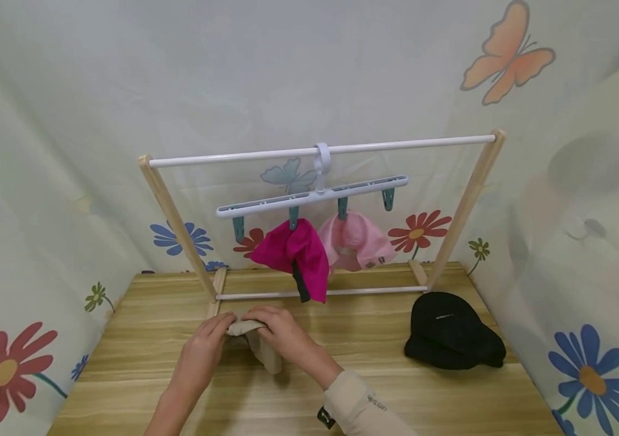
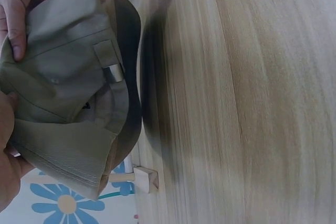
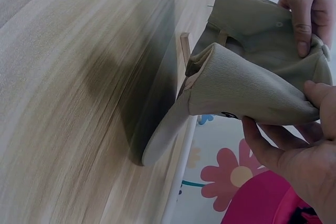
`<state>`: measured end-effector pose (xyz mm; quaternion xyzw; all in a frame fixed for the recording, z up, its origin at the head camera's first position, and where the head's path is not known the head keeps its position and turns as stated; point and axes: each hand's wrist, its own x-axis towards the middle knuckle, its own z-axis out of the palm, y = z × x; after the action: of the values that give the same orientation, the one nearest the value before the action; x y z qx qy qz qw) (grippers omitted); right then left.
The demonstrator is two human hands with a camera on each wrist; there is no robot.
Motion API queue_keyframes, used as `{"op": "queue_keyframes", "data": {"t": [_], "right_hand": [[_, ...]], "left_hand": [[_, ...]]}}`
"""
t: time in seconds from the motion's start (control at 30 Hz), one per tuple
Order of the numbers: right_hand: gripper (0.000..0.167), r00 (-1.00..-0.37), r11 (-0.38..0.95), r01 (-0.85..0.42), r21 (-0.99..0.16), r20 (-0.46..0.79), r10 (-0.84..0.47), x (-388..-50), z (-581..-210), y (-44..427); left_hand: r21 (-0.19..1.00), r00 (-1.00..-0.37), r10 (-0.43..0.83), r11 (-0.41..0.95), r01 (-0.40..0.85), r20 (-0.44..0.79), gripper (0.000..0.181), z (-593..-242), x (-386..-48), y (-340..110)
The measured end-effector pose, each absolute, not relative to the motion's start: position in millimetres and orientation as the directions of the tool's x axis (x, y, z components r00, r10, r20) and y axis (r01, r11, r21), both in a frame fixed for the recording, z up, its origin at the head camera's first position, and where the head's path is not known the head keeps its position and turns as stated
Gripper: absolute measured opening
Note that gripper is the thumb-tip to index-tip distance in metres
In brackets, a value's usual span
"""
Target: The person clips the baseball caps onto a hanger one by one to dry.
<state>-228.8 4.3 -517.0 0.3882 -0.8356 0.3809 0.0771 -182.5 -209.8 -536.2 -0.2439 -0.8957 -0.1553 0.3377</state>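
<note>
A beige cap [image 1: 270, 356] is held just above the table by both hands, its crown pinched at the top and its opening facing down. My left hand [image 1: 200, 357] grips one side of the crown, my right hand [image 1: 287, 336] the other. In the left wrist view the cap [image 2: 68, 61] shows its back strap and metal buckle. The right wrist view has the cap's brim [image 3: 165, 135] close to the tabletop, with the right hand's fingers [image 3: 273, 145] beneath the folded crown and the left hand [image 3: 310, 9] across from it.
A white-railed wooden rack [image 1: 459, 212] stands behind. On it hangs a hanger [image 1: 312, 197] with green clips, two of them holding a magenta cap [image 1: 309, 251] and a pink cap [image 1: 361, 239]. Outer clips [image 1: 238, 229] hold nothing. A black cap [image 1: 448, 333] lies on the table [image 1: 364, 351] at right.
</note>
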Motion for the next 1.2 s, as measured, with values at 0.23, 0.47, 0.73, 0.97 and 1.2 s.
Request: {"op": "queue_keyframes", "data": {"t": [0.23, 0.47, 0.73, 0.97, 1.2], "right_hand": [[0.026, -0.697, 0.409, -0.694, -0.592, 0.409, -0.59, -227.5, -514.8, 6.1], [0.025, -0.693, 0.398, -0.699, -0.595, 0.425, -0.582, -227.9, -516.1, 7.0], [0.025, -0.69, 0.398, -0.707, -0.585, 0.446, -0.57, -228.2, -514.7, 10.5], [0.024, -0.682, 0.376, -0.712, -0.593, 0.46, -0.568, -226.3, -509.4, 12.0], [0.023, -0.662, 0.367, -0.738, -0.566, 0.505, -0.553, -226.0, -509.8, 11.2]], "left_hand": [[0.104, -0.641, 0.339, 0.829, 0.55, 0.689, 0.048, -533.7, -181.7, -208.4], [0.097, -0.633, 0.342, 0.827, 0.554, 0.695, 0.046, -533.0, -181.5, -208.1], [0.088, -0.627, 0.367, 0.815, 0.573, 0.687, 0.034, -532.8, -181.7, -207.9], [0.06, -0.592, 0.362, 0.818, 0.573, 0.72, 0.041, -530.3, -181.4, -205.3], [0.075, -0.611, 0.347, 0.827, 0.557, 0.711, 0.019, -528.3, -179.7, -205.0]]}}
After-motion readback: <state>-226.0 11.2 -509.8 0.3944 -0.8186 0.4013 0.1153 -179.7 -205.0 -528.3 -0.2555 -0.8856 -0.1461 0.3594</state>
